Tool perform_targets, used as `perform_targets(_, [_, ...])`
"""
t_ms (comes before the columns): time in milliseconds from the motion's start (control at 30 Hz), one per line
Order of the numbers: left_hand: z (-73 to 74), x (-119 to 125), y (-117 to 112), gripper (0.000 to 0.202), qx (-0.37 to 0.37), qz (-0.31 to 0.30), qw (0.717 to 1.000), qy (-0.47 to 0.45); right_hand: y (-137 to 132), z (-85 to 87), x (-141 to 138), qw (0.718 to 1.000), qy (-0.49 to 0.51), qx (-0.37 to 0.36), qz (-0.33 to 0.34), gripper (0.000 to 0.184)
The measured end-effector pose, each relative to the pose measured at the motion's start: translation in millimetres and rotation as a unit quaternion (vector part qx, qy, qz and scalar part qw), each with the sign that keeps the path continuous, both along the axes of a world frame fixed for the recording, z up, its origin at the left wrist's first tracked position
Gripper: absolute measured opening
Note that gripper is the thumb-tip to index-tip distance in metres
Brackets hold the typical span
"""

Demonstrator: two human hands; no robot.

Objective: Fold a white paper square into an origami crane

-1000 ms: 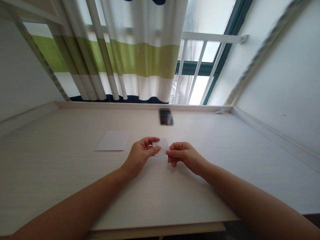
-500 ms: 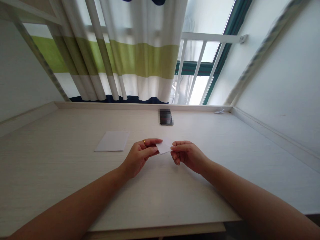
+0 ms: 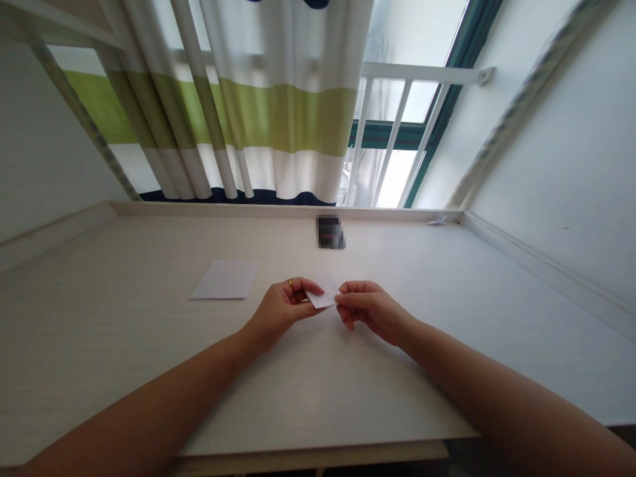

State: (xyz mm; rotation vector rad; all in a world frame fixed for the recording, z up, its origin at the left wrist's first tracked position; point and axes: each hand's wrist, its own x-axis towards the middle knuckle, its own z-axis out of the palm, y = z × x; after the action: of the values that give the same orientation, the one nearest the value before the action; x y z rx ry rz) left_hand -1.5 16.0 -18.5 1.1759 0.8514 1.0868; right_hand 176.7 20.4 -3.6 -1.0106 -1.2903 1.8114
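Note:
A small piece of folded white paper (image 3: 322, 299) is held between my two hands, above the middle of the desk. My left hand (image 3: 283, 311), with a ring on one finger, grips its left side, fingers above and thumb along the lower edge. Thumb and forefinger of my right hand (image 3: 370, 305) pinch the paper's right corner, the other fingers curled under. Some of the paper is hidden behind the fingers. Left of my left hand lies a flat stack or sheet of white paper (image 3: 224, 279) on the desk.
The pale wooden desk (image 3: 318, 397) has a raised rim along its back. Against that rim lies a dark, blurred-out object (image 3: 329, 232). A small white scrap (image 3: 437, 222) sits at the back right corner. Beyond are a striped curtain (image 3: 288, 119) and a white railing (image 3: 417, 73).
My left thumb has shifted along the paper's lower edge toward the right, and its fingers have moved over the paper. My right hand has moved slightly left. The paper's angle has changed.

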Motion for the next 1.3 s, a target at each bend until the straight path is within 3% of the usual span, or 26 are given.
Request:
perform_targets(167, [-1.0,0,1,0.023,0.001,0.022,1.0,0.004,-9,3.2,-5,0.991,0.017,0.132,-0.029,0.031])
perform_targets(367, [1.0,-2,-2,0.023,0.018,-0.001,1.0,-0.011,-10,-3.6,-8,0.98,-0.003,0.193,-0.049,0.02])
perform_targets(567, [2.8,-1,-3,0.018,0.049,-0.024,0.998,-0.04,-11,-2.8,-7,0.975,-0.012,0.214,-0.053,0.018])
perform_targets(800, [0.6,-1,-3,0.017,0.042,-0.001,0.999,-0.033,-11,-2.1,-7,0.972,-0.017,0.221,-0.081,0.014])
perform_targets(1033, [1.8,-1,-2,0.019,0.052,0.007,0.998,-0.026,-14,1.8,-9,0.979,0.018,0.171,-0.109,0.015])
perform_targets(1300, [0.6,-1,-2,0.018,0.056,0.04,0.997,0.021,-10,1.5,-8,0.978,-0.043,0.181,-0.1,0.01])
